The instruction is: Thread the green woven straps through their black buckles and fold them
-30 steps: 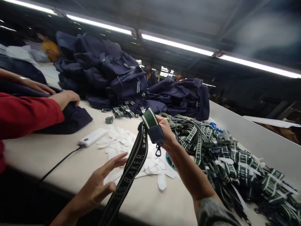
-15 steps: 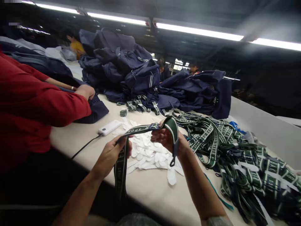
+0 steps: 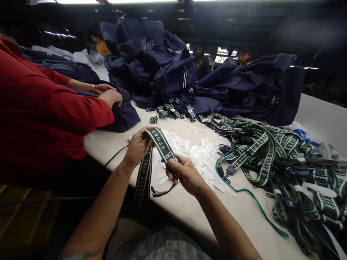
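A green and white lettered webbing strap (image 3: 160,143) stretches between my two hands above the front of the table. My left hand (image 3: 138,148) is closed on it where it folds over, and a long length (image 3: 143,177) hangs down past the table's edge. The fingers of my right hand (image 3: 184,173) pinch the strap around its dark buckle, and a short dark end with a hook (image 3: 159,193) dangles below. Beneath and behind my hands lies a heap of white paper-like pieces (image 3: 195,155).
To the right spreads a large pile of similar straps (image 3: 260,155), with a teal ribbon (image 3: 260,202) beside it. Navy bags (image 3: 173,68) are stacked at the back. At left, a co-worker in a red sleeve (image 3: 67,112) handles navy fabric (image 3: 124,115). A black cable (image 3: 116,155) crosses the table edge.
My right hand has moved lower and now grips the strap at its buckle. My left hand has risen to the fold. The view has shifted, and the white device is now mostly hidden.
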`<state>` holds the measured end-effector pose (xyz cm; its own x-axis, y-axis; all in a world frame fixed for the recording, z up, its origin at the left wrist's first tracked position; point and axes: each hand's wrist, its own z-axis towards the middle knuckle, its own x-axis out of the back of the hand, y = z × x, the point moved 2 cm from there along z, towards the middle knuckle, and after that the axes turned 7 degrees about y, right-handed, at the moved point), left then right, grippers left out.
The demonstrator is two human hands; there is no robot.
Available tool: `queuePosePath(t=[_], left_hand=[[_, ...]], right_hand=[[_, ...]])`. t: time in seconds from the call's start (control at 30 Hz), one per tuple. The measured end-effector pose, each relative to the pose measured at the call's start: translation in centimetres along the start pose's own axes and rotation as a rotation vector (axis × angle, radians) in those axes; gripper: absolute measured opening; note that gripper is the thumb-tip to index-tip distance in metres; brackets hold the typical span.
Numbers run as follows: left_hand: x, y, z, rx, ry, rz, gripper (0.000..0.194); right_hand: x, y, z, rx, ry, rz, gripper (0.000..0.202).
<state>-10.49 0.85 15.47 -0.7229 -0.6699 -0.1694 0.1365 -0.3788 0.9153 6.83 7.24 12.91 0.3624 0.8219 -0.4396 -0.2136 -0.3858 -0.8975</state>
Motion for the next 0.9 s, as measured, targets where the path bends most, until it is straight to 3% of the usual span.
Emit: queuePosePath(t=[0.13, 0.27, 0.37, 0.43, 0.53, 0.63, 0.77, 0.9], left_hand=[[0.8, -1.6, 0.0, 0.045, -0.110, 0.111, 0.022], [0.6, -1.1, -0.6, 0.046, -0.151, 0.123, 0.026], [0.0, 0.7, -0.7, -0.007, -0.014, 0.034, 0.024], [-0.6, 2.1, -0.7, -0.008, 0.103, -0.074, 0.019], [-2.1, 3.7, -0.8, 0.088, 0.195, -0.200, 0.019], [-3.5, 4.4, -1.0, 0.121, 0.244, -0.250, 0.021], [-4.7, 4.3, -1.2, 0.106, 0.253, -0.336, 0.021], [-6.0, 4.7, -1.4, 0.127, 0.221, -0.547, 0.018]], right_hand=[[0.7, -3.9, -0.4, 0.130, 0.073, 0.049, 0.023], [1.1, -5.5, -1.0, 0.120, 0.028, 0.007, 0.021], [1.0, -3.1, -1.0, -0.026, 0.026, -0.007, 0.016], [0.8, -0.5, -0.8, -0.084, 0.098, 0.000, 0.011], [0.3, 2.8, -0.7, -0.110, 0.239, 0.014, 0.010], [-0.1, 4.1, -0.8, -0.069, 0.300, 0.014, 0.014], [-0.2, 3.7, -0.7, 0.071, 0.223, -0.124, 0.011], [-0.2, 4.3, -0.3, 0.036, 0.067, -0.022, 0.013]])
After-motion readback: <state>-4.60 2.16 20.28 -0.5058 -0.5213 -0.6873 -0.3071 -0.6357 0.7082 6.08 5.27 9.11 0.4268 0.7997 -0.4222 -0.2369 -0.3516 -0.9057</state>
